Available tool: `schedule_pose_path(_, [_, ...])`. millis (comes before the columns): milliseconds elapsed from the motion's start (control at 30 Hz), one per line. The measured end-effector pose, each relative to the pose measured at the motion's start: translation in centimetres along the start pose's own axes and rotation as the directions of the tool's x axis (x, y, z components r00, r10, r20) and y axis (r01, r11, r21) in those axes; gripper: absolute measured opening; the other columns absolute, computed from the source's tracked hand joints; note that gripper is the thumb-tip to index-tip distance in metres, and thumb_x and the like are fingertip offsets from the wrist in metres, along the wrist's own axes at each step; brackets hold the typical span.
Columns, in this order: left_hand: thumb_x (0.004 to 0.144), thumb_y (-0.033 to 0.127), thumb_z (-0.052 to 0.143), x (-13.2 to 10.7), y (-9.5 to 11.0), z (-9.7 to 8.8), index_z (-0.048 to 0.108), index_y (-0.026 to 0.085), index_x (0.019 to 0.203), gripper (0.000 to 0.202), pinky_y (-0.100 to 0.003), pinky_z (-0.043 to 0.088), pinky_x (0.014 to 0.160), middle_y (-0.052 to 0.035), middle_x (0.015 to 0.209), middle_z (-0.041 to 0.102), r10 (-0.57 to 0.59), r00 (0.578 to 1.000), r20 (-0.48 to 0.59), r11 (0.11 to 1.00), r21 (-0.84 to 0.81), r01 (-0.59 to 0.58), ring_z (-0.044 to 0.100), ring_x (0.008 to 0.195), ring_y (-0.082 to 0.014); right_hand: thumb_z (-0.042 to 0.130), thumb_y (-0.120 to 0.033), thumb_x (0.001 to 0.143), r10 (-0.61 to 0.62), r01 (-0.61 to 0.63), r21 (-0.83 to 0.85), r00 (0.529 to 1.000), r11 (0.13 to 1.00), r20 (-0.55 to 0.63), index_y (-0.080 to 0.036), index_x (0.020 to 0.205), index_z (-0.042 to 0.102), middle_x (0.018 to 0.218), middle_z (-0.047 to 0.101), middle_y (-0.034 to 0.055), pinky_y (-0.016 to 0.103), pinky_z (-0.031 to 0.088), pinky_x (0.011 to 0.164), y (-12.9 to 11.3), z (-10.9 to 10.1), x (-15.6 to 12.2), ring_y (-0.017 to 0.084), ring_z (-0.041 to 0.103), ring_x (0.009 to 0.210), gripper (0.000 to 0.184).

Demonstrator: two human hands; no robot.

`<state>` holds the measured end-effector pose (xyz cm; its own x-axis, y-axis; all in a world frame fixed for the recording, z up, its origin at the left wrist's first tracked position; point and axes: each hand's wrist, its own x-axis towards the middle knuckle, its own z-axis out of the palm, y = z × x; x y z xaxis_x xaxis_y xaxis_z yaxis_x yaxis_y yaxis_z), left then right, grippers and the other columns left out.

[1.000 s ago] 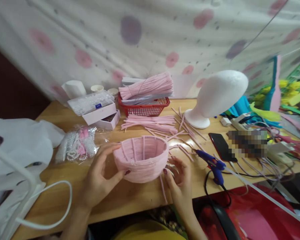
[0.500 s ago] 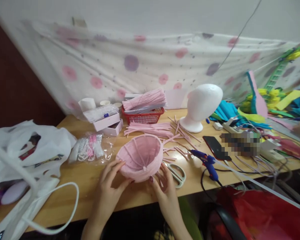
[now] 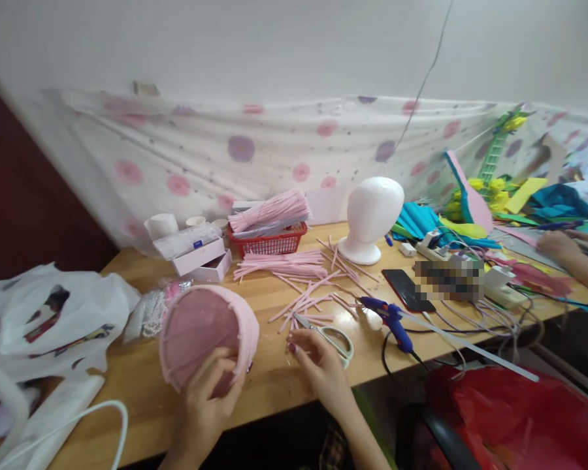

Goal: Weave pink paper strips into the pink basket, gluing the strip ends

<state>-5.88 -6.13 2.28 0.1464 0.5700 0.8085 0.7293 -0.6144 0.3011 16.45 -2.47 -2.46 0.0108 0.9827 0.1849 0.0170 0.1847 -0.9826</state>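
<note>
My left hand [image 3: 210,391] grips the rim of a pink bowl-shaped cap [image 3: 246,313], fingers inside and thumb outside. The cap is tilted, its hollow side towards me, with ribs showing faintly through it. My right hand [image 3: 318,365] is apart from the cap, above the table's front part, thumb and fingertips drawn together. A faint thin strand seems to hang at those fingertips, too small to name. Just beyond that hand lie scissors [image 3: 340,341] with pale green handles, partly hidden by it. Loose pink strips [image 3: 304,297] are scattered past the blades.
A blue glue gun [image 3: 389,320] and a phone [image 3: 408,290] lie to the right, near cables. Behind stand a white foam head [image 3: 372,212] and a red basket [image 3: 269,244] of pink bundles. Plastic bags [image 3: 73,313] fill the left. Another person's hand [image 3: 561,248] is at far right.
Both hands were on the cap before. My right hand has let go of it, while my left hand has carried it leftwards and tipped it. The camera view has shifted a little.
</note>
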Motion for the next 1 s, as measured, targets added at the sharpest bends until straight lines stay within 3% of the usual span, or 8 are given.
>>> schedule_pose_path(133, [0.095, 0.013, 0.064, 0.0, -0.9, -0.6, 0.067, 0.024, 0.086, 0.014, -0.017, 0.059, 0.076, -0.0003, 0.086, 0.078, 0.006, 1.000, -0.012, 0.999, 0.054, -0.006, 0.077, 0.075, -0.0128, 0.065, -0.053, 0.093, -0.031, 0.017, -0.239, 0.998, 0.971, -0.057, -0.019, 0.103, 0.075, 0.100, 0.082, 0.0134, 0.042, 0.065, 0.085, -0.4, -4.4, 1.3, 0.028, 0.080, 0.093, 0.037])
schedule_pose_path(233, [0.099, 0.017, 0.062, 0.1, -1.6, -0.3, 0.070, 0.022, 0.090, 0.013, -0.017, 0.058, 0.077, -0.0018, 0.088, 0.080, 0.010, 1.000, -0.017, 0.996, 0.092, -0.008, 0.078, 0.075, -0.0134, 0.060, -0.042, 0.099, -0.044, 0.035, -0.447, 0.999, 0.894, -0.009, -0.018, 0.099, 0.074, 0.096, 0.081, 0.0110, 0.040, 0.064, 0.082, -1.3, -6.0, 3.4, 0.025, 0.078, 0.088, 0.027])
schedule_pose_path(333, [0.102, 0.022, 0.059, 0.2, -2.0, 0.6, 0.073, 0.021, 0.096, 0.015, -0.021, 0.059, 0.075, -0.0042, 0.090, 0.082, 0.007, 1.000, -0.017, 0.992, 0.126, -0.005, 0.079, 0.076, -0.0165, 0.060, -0.034, 0.105, -0.051, 0.101, -0.636, 0.994, 0.765, 0.096, -0.017, 0.110, 0.072, 0.111, 0.077, 0.0088, 0.042, 0.062, 0.092, -2.1, -5.2, 7.0, 0.022, 0.075, 0.102, 0.022])
schedule_pose_path(400, [0.102, 0.023, 0.060, 0.3, -2.2, 1.2, 0.075, 0.021, 0.102, 0.015, -0.023, 0.057, 0.068, -0.0049, 0.089, 0.083, -0.008, 1.000, -0.002, 0.989, 0.149, 0.008, 0.079, 0.072, -0.0179, 0.068, -0.039, 0.102, -0.024, 0.161, -0.742, 0.981, 0.651, 0.191, -0.019, 0.127, 0.067, 0.131, 0.070, 0.0094, 0.047, 0.061, 0.097, -2.3, -3.8, 9.7, 0.024, 0.071, 0.113, 0.032])
schedule_pose_path(467, [0.102, 0.026, 0.062, 0.4, -2.3, 1.7, 0.077, 0.021, 0.106, 0.016, -0.025, 0.056, 0.063, -0.0054, 0.086, 0.083, -0.030, 0.999, 0.017, 0.986, 0.166, 0.027, 0.078, 0.070, -0.0196, 0.068, -0.039, 0.102, 0.031, 0.213, -0.826, 0.963, 0.522, 0.268, -0.020, 0.133, 0.065, 0.136, 0.067, 0.0103, 0.048, 0.061, 0.097, -2.3, -2.6, 11.9, 0.025, 0.069, 0.115, 0.037])
schedule_pose_path(667, [0.102, 0.050, 0.061, 0.1, -3.3, 0.3, 0.076, 0.023, 0.118, 0.034, -0.038, 0.061, 0.089, -0.0073, 0.100, 0.084, -0.053, 0.998, 0.035, 0.991, 0.127, 0.048, 0.079, 0.089, -0.0251, 0.069, -0.039, 0.101, 0.143, 0.352, -0.914, 0.913, 0.202, 0.383, -0.018, 0.135, 0.064, 0.137, 0.066, 0.0114, 0.048, 0.061, 0.097, -1.8, -2.1, 13.9, 0.026, 0.069, 0.116, 0.040])
schedule_pose_path(867, [0.099, 0.037, 0.066, -1.1, -5.4, -3.4, 0.070, 0.023, 0.097, 0.014, -0.037, 0.062, 0.087, -0.0050, 0.097, 0.082, -0.210, 0.965, -0.156, 0.971, 0.079, 0.224, 0.078, 0.091, -0.0235, 0.069, -0.040, 0.102, 0.146, 0.427, -0.900, 0.888, 0.087, 0.436, -0.019, 0.135, 0.064, 0.137, 0.066, 0.0109, 0.049, 0.061, 0.097, -1.8, -2.7, 13.6, 0.026, 0.069, 0.116, 0.040])
schedule_pose_path(1000, [0.091, 0.040, 0.073, -1.5, -6.1, -4.5, 0.070, 0.025, 0.077, 0.021, -0.051, 0.056, 0.107, -0.0047, 0.092, 0.083, -0.306, 0.918, -0.251, 0.949, -0.001, 0.316, 0.078, 0.094, -0.0268, 0.068, -0.039, 0.102, 0.154, 0.482, -0.873, 0.859, 0.080, 0.488, -0.020, 0.135, 0.064, 0.137, 0.066, 0.0106, 0.048, 0.061, 0.097, -1.9, -2.3, 13.7, 0.026, 0.069, 0.116, 0.038])
